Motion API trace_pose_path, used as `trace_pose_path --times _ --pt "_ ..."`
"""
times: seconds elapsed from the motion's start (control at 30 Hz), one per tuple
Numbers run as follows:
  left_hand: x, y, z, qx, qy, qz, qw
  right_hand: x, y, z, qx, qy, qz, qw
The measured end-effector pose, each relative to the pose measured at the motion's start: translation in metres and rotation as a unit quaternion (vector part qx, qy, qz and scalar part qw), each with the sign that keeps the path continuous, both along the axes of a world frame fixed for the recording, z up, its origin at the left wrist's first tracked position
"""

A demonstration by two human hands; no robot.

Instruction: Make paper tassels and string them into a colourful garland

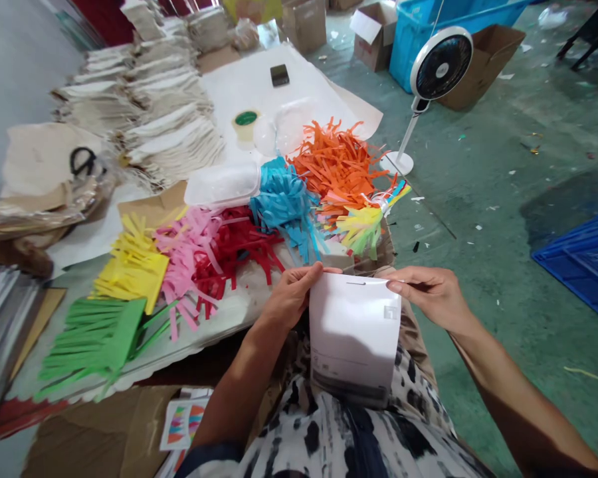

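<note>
I hold a white paper bag (355, 335) upright over my lap by its top edge. My left hand (292, 295) pinches the bag's top left corner, fingers closed on it. My right hand (431, 292) pinches the top right corner, fingers pressed together. Just beyond the bag lies a multicoloured tassel bundle (366, 222). Fringed paper strips lie in piles on the low table (219, 312): green (97, 338), yellow (132, 262), pink (184, 255), red (236, 249), blue (284, 202) and orange (336, 162).
A clear plastic box (224, 184), a tape roll (245, 123), a phone (280, 75) and scissors (83, 160) sit further back by stacks of cloth bags (154, 99). A standing fan (431, 79), cardboard boxes (376, 33) and blue crates (583, 255) occupy the floor at right.
</note>
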State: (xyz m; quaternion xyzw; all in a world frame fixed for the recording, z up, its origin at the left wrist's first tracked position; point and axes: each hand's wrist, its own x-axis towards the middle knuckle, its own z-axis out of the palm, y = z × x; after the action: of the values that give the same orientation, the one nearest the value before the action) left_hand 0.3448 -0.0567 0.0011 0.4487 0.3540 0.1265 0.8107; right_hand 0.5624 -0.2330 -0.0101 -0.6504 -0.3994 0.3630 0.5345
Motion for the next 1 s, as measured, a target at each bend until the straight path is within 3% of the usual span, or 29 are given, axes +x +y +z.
trace_pose_path --times 0.1,0.17,0.33,0.43,0.6,0.73,1.0 --pt "0.004 -0.003 -0.010 0.046 -0.005 0.032 0.998 0.007 0.002 -0.007 -0.003 0.021 -0.017 1.000" --pt "0.004 -0.007 -0.014 0.084 -0.003 0.019 0.996 0.015 0.004 -0.005 -0.013 0.020 -0.017 1.000" --pt "0.007 -0.014 -0.004 0.196 0.030 -0.007 0.980 0.023 0.011 0.024 -0.083 -0.059 0.141 0.985" --pt "0.012 -0.017 0.006 0.227 0.036 -0.023 0.973 0.017 0.019 0.040 -0.093 -0.122 0.180 0.972" --pt "0.018 -0.021 0.001 0.151 0.019 -0.023 0.988 0.010 0.024 0.037 -0.050 -0.200 0.178 0.962" --pt "0.018 -0.028 -0.005 0.079 -0.021 -0.086 0.993 0.012 0.021 0.028 -0.024 -0.234 0.164 0.958" --pt "0.019 -0.030 -0.006 0.047 -0.014 -0.085 0.995 0.015 0.020 0.027 -0.059 -0.075 0.210 0.973"
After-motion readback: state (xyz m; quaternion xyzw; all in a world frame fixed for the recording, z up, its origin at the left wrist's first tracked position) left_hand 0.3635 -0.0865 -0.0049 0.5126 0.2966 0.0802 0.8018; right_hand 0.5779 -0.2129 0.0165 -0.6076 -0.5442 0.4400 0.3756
